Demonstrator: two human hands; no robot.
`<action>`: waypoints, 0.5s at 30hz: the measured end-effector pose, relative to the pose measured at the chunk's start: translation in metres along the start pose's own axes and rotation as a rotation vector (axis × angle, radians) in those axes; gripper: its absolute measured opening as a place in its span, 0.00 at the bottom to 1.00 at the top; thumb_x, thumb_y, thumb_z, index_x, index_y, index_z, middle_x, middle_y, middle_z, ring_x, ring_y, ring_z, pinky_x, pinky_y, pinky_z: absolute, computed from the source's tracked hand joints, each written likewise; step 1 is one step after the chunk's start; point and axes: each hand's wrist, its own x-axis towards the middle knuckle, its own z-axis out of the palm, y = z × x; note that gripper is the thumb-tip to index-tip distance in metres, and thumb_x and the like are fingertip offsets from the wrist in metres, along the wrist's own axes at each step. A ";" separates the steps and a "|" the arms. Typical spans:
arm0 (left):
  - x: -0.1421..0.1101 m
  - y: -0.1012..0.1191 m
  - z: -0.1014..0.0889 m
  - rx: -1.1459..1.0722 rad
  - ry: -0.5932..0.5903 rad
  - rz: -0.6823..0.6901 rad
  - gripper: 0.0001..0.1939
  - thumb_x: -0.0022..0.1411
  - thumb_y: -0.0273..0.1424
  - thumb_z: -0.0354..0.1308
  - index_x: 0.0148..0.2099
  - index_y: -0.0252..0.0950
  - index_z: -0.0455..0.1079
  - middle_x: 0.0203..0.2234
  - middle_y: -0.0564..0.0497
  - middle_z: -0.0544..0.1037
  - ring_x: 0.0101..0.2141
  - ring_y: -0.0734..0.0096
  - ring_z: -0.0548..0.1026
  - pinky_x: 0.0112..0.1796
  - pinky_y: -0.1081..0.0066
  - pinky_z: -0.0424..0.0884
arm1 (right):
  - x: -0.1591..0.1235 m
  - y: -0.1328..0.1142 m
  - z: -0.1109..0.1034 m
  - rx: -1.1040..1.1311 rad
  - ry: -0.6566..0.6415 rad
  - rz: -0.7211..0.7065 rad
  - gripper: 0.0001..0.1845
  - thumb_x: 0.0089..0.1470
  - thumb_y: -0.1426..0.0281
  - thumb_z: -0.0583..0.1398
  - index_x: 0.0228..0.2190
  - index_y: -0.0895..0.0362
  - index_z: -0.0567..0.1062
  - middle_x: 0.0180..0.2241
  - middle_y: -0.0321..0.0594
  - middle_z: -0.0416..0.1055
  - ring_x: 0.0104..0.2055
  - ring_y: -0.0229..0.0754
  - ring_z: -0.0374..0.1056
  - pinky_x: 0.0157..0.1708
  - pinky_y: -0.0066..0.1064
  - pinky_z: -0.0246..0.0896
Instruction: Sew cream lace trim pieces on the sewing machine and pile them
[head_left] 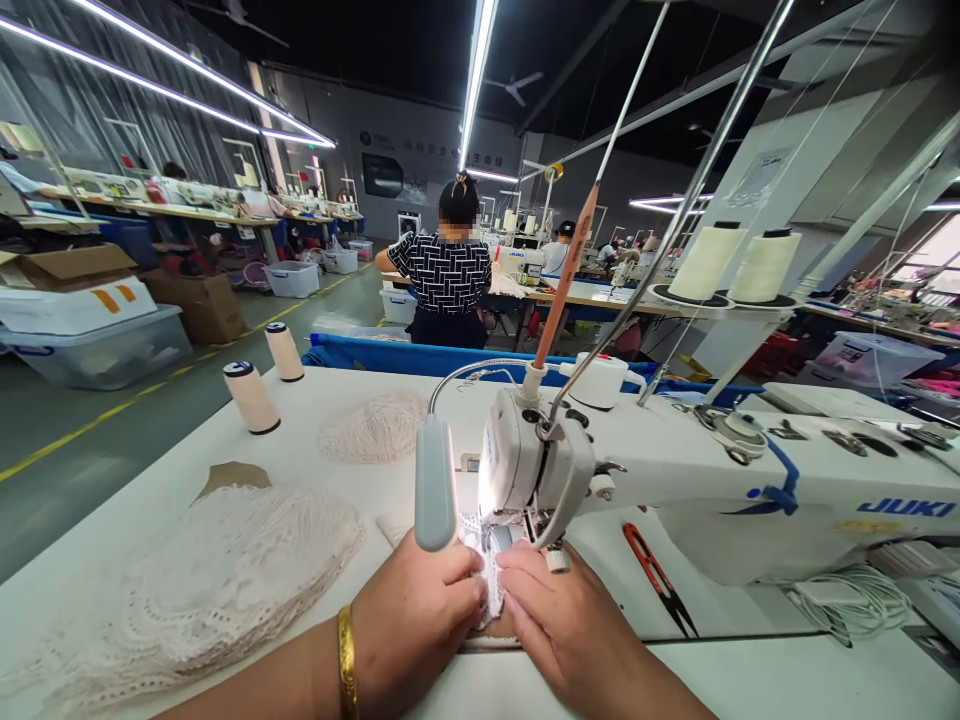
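Plainly "JUKI" (906, 508) on sewing machine (675, 470); left hand (412, 622), right hand (571, 622) on lace (491, 592).

The left hand (416, 625) and the right hand (574, 625) are both bare, with rounded knuckles and a broad back. Around the left wrist sits a bracelet (346, 660), gold in colour and shiny. It is a fairly wide band, with bright highlights and darker yellow patches along its surface; any fine pattern on it is too small to make out. The left forearm (270, 680) is bare up to the lower edge of the view, and so is the right forearm (649, 685), smooth and widening away from the wrist.
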 end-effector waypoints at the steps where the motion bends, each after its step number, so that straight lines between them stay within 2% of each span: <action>1: 0.000 0.001 -0.001 0.000 0.001 0.000 0.12 0.71 0.21 0.50 0.39 0.38 0.73 0.34 0.49 0.81 0.34 0.62 0.78 0.42 0.59 0.73 | 0.000 0.000 0.000 0.000 -0.003 0.001 0.13 0.64 0.80 0.55 0.41 0.53 0.75 0.44 0.42 0.80 0.39 0.48 0.70 0.40 0.38 0.65; 6: 0.000 0.003 -0.005 -0.012 -0.002 0.008 0.13 0.73 0.21 0.49 0.39 0.37 0.73 0.33 0.50 0.81 0.34 0.62 0.78 0.41 0.59 0.71 | 0.001 -0.001 -0.002 0.010 -0.032 -0.002 0.16 0.63 0.80 0.53 0.45 0.53 0.76 0.40 0.41 0.78 0.38 0.48 0.70 0.37 0.38 0.64; 10: 0.000 0.002 -0.006 -0.016 0.000 0.006 0.13 0.72 0.22 0.50 0.39 0.38 0.74 0.33 0.50 0.82 0.34 0.62 0.78 0.42 0.58 0.71 | 0.003 -0.002 -0.001 -0.002 -0.040 -0.008 0.15 0.63 0.80 0.53 0.42 0.53 0.75 0.39 0.42 0.77 0.36 0.47 0.69 0.35 0.37 0.63; 15: 0.002 0.000 -0.006 0.004 0.019 -0.017 0.12 0.71 0.21 0.52 0.38 0.39 0.75 0.32 0.49 0.81 0.36 0.62 0.78 0.44 0.58 0.71 | 0.004 -0.001 -0.003 -0.001 -0.027 -0.007 0.17 0.64 0.80 0.54 0.47 0.53 0.76 0.42 0.44 0.77 0.40 0.49 0.71 0.38 0.38 0.67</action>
